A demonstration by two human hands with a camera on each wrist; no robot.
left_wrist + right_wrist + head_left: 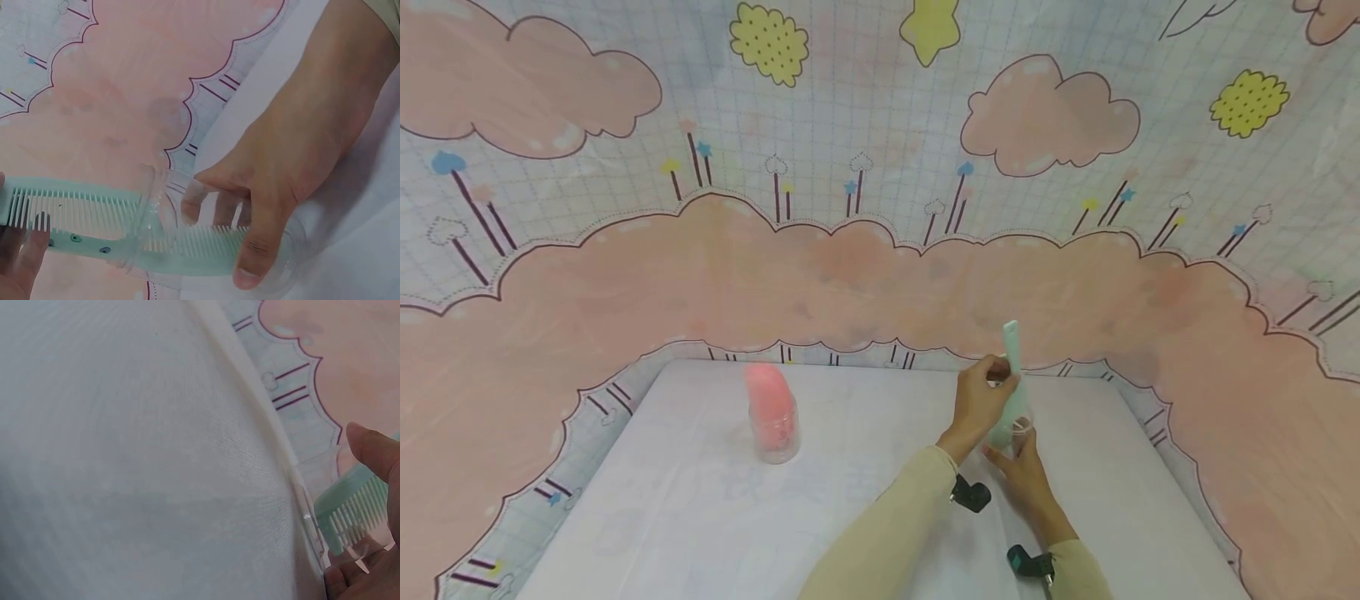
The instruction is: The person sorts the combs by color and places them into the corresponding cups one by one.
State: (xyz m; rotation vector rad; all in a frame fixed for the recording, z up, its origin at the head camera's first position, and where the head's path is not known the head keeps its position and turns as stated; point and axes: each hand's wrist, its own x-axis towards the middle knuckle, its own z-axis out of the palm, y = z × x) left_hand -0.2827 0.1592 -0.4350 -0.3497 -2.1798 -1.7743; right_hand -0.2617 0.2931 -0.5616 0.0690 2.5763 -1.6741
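A mint-green comb [1012,400] stands upright, its handle pointing up and its lower teeth inside a clear plastic cup [297,247]. My left hand [981,404] pinches the comb above the cup's rim; in the left wrist view only fingertips [31,256] show at the left edge, by the teeth. My right hand [1026,475] grips the cup from its side, thumb on the near wall, as the left wrist view shows. In the right wrist view the comb's toothed end [356,503] shows through the cup, beside the right hand [378,487] at the frame's edge.
Left on the white table [700,500] stands another clear cup [775,450] with a pink object [766,383] sticking out; its kind is unclear. A patterned cloth [865,283] with pink clouds hangs behind the table. Small black devices [972,493] sit at the wrists.
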